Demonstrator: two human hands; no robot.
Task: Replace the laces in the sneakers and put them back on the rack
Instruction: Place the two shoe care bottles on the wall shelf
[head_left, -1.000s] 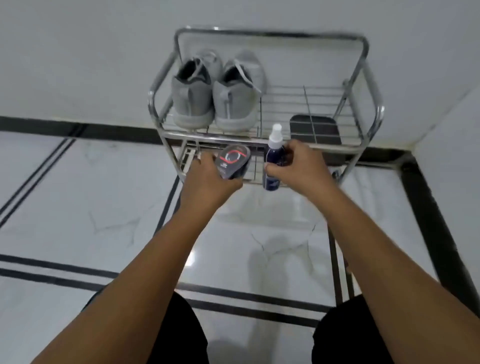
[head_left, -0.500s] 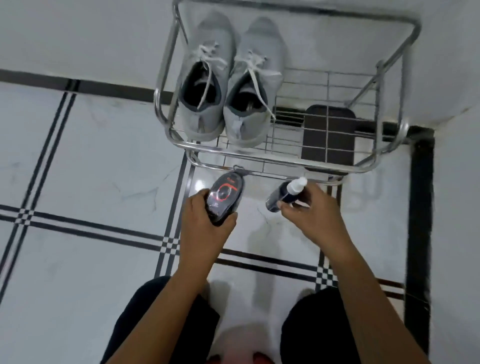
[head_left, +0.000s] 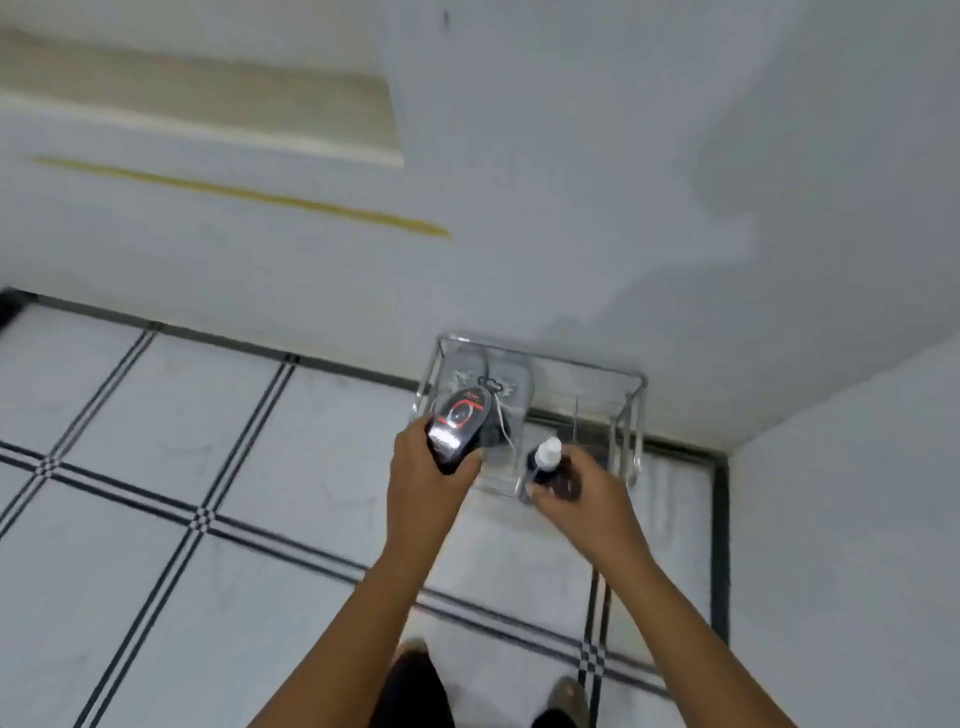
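Observation:
A chrome wire shoe rack (head_left: 636, 400) stands against the wall, seen from high above and blurred. A pair of grey sneakers (head_left: 511, 382) with white laces sits on its left side, partly hidden by what I hold. My left hand (head_left: 421, 467) grips a black oval case with a red ring on its lid (head_left: 460, 418), held in front of the sneakers. My right hand (head_left: 582, 493) grips a small dark spray bottle with a white cap (head_left: 546, 457), above the rack's front edge.
The floor (head_left: 208, 415) is white tile with thin black line borders. White walls meet in a corner right of the rack. My feet (head_left: 569, 696) show at the bottom edge. A pale ledge (head_left: 208, 104) juts from the wall at upper left.
The view has risen far above the rack, as if I stood up. Both hands still hold the case and the bottle, now carried over the rack.

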